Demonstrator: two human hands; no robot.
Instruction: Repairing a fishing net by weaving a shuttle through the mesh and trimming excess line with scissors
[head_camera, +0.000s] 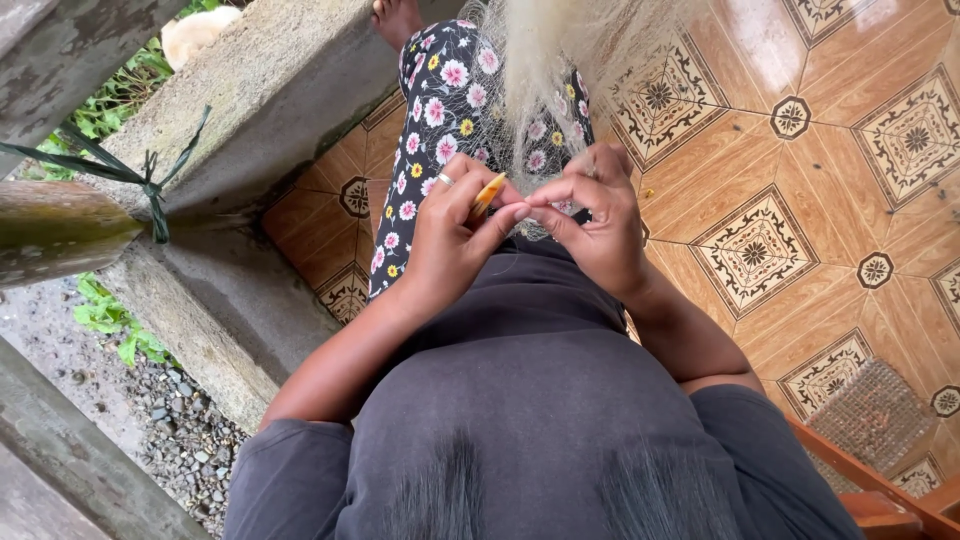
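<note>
My only view is from the camera on the head, looking steeply down over the chest, very near to both hands, with the tiled floor beyond them.

A: Net — fine pale monofilament mesh, slightly shiny, v. thin strands. Needle — yellow-orange, smooth, prob. plastic.

B: Noted. Ring on left hand — silvery metal, polished. Trousers?

A: Soft matt cloth, black w/ floral print. Shirt — dark grey matt fabric, smooth knit.

B: Floor tiles?

A: Glazed ceramic, glossy, reflecting light, brown-orange w/ patterned insets. Ledge — bare concrete, rough, grainy, stained in spots.

B: Lower right?

A: Chair frame — orange-brown wood, smooth, semi-gloss; woven mesh panel beside, material unclear. Far left: loose gravel, rough; dark strap, plastic-looking, knotted.
</note>
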